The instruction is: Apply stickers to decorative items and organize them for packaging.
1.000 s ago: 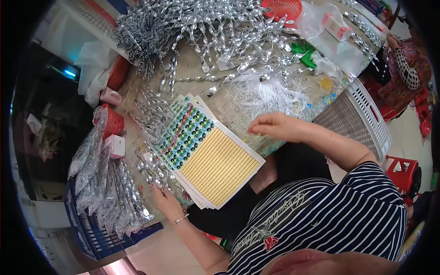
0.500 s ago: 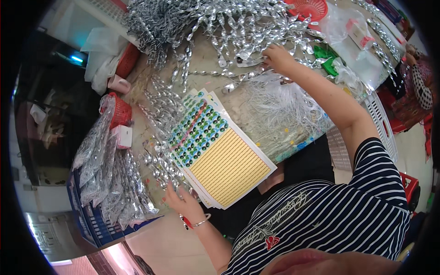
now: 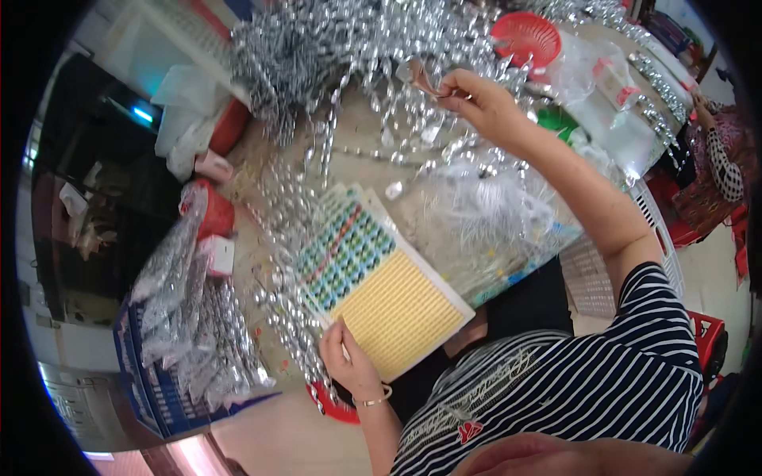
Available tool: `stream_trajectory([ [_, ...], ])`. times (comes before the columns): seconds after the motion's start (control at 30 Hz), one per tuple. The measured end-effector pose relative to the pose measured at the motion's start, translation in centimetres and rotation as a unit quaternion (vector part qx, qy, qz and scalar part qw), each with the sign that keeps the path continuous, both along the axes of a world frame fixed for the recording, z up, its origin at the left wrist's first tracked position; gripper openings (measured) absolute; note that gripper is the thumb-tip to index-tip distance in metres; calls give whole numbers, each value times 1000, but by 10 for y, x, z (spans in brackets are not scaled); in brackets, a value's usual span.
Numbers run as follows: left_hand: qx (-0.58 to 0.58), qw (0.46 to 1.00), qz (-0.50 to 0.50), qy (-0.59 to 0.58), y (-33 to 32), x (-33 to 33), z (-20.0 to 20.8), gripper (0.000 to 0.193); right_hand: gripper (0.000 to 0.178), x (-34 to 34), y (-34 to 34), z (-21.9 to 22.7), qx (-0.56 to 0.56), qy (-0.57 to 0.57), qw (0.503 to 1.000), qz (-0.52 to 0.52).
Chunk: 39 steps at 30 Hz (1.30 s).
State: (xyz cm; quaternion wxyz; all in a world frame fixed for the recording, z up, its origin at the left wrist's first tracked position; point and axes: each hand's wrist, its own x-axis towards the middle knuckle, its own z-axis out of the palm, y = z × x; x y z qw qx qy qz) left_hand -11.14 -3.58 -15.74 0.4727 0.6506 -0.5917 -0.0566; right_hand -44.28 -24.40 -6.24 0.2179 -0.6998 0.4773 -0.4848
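Observation:
A stack of sticker sheets, with green-blue round pictures at one end and yellow rows at the other, lies at the table's near edge. At its lower left edge my left hand is closed, thumb and fingertips together; what they pinch, if anything, is too small to make out. My right hand is raised over the far right of the table. Between its thumb and finger is a small curved grey-brown piece, blurred. Silver twisted foil strips lie left of the sheets, and a large heap of foil strips covers the far side.
White stringy fibres lie right of the sheets. A red basket sits at the back. Bagged foil strips hang over a blue crate at left. A white crate stands by my right side. Another person is at far right.
My right hand has lifted from the foil strips, now with the small piece in it. My left hand has moved right onto the sheets' edge, its fingers closing.

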Motion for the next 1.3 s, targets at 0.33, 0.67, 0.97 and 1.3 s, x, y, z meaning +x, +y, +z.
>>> stream_trajectory([
  [0.33,16,956,-169,240,-3,-45,33,42,12,90,108,7,208,-96,907,353],
  [0.67,142,833,-286,451,-2,-58,54,28,19,132,170,-57,341,-208,820,411],
  [0.97,163,910,-259,279,2,-56,28,29,22,51,142,-110,107,125,976,145],
  [1.3,278,888,-212,298,39,-36,-8,27,17,-11,115,-151,31,219,966,-135],
])
